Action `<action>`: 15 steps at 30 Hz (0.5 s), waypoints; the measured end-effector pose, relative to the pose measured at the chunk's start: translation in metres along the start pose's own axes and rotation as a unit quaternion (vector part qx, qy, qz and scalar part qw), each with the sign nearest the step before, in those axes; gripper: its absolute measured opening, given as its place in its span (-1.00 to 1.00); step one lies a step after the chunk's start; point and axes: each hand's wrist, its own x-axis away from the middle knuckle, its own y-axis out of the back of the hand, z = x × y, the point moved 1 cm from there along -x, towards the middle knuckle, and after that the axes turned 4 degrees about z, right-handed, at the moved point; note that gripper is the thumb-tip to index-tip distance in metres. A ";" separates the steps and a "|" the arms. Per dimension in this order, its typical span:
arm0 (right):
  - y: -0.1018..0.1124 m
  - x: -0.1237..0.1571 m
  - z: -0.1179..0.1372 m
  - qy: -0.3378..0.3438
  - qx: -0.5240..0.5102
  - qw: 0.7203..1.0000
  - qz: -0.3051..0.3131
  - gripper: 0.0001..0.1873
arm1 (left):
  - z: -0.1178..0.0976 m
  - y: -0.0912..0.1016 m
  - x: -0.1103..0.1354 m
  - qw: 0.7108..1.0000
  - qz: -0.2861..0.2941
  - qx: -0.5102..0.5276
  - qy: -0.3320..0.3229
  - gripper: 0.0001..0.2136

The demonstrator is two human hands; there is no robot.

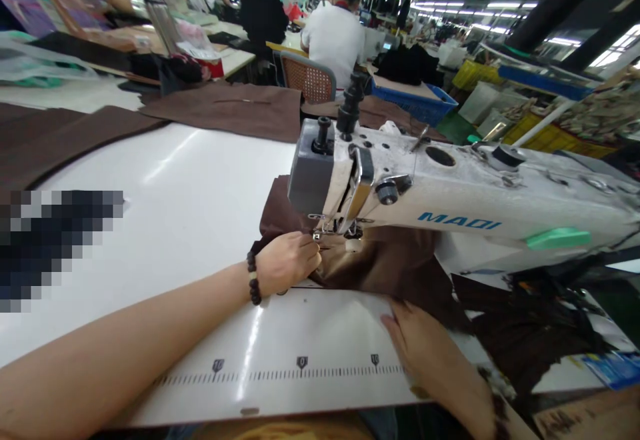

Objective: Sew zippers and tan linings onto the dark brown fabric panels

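A brown fabric piece [400, 267] lies under the head of a white sewing machine [410, 187], with part of it spread left of the needle area. Close by the presser foot [353, 233], my left hand [290, 260] has its fingers pinched together on the fabric. A dark bead bracelet [253, 279] circles that wrist. My right hand [430, 347] grips the fabric's near edge at the right, thumb toward me; its fingertips are partly hidden. The needle tip is too small to make out.
Larger brown panels [235, 110] lie along the table's far side. The white tabletop [200, 180] has a printed ruler scale [301, 373] near its front edge. Dark gathered cloth [530, 327] lies at the right. Beyond sits a person in a white shirt [333, 40] by a blue crate [420, 100].
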 end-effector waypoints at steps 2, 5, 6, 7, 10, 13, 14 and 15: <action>0.018 0.015 0.004 0.080 -0.084 0.993 0.002 -0.63 | 0.003 -0.001 -0.001 1.000 -0.002 -0.020 -0.002 -0.72; 0.053 0.010 0.017 0.161 -0.219 0.961 -0.046 -0.70 | 0.003 -0.002 -0.002 0.999 -0.004 -0.036 -0.003 -0.73; 0.063 -0.001 0.021 0.167 -0.240 0.953 -0.078 -0.69 | 0.002 -0.002 -0.002 0.999 -0.003 -0.039 -0.001 -0.73; 0.071 -0.015 0.027 0.169 -0.235 0.951 -0.109 -0.68 | 0.002 -0.002 -0.003 0.999 0.000 -0.041 0.000 -0.73; 0.075 -0.065 0.042 0.135 -0.082 0.977 -0.141 -0.70 | 0.002 -0.003 -0.004 0.999 0.008 -0.044 0.004 -0.71; 0.062 -0.095 0.054 0.119 0.045 0.987 -0.100 -0.72 | 0.002 -0.005 -0.004 0.999 0.019 -0.041 0.012 -0.71; 0.057 -0.098 0.057 0.121 0.054 0.988 -0.082 -0.74 | 0.000 -0.005 -0.004 0.999 0.024 -0.038 0.015 -0.72; 0.053 -0.099 0.059 0.121 0.053 0.989 -0.066 -0.76 | -0.002 -0.004 -0.004 0.999 0.027 -0.036 0.018 -0.73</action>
